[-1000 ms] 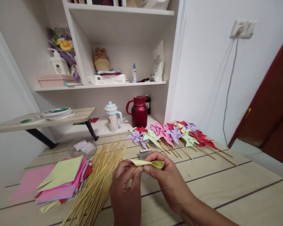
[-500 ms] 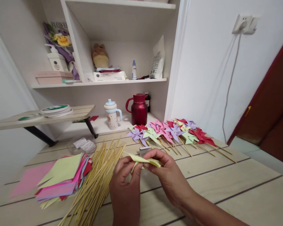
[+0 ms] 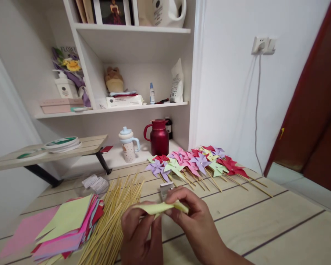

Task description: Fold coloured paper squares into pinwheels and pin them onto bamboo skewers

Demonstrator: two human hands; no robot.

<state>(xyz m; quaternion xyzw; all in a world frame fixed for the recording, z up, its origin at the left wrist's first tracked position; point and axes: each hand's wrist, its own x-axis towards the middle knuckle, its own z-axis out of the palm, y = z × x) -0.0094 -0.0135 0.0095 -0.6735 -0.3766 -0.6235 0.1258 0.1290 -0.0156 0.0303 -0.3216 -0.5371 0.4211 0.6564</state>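
Observation:
Between my two hands is a pale yellow sheet of paper [image 3: 157,209], bent and partly folded, held above the table. My left hand [image 3: 142,230] pinches it from the left and below. The fingers of my right hand [image 3: 194,213] close on its right end, where the paper curls over. Just behind the hands stands a small grey box [image 3: 166,188]. Left of my left hand lies a bundle of thin wooden sticks [image 3: 113,217]. A pile of coloured paper sheets [image 3: 68,217] sits beyond them, a yellow one on top.
Several finished paper pinwheels [image 3: 187,162] on sticks lie at the back right of the slatted table [image 3: 264,213]. A red thermos jug [image 3: 159,138] and a white-and-blue cup [image 3: 128,145] stand behind. A raised wooden stand [image 3: 91,143] is at the left, near a clear container [image 3: 95,183].
The view has tilted up, so shelves and table sit lower in it. Both hands still hold the yellow paper, whose left part now lies flatter and points toward the left.

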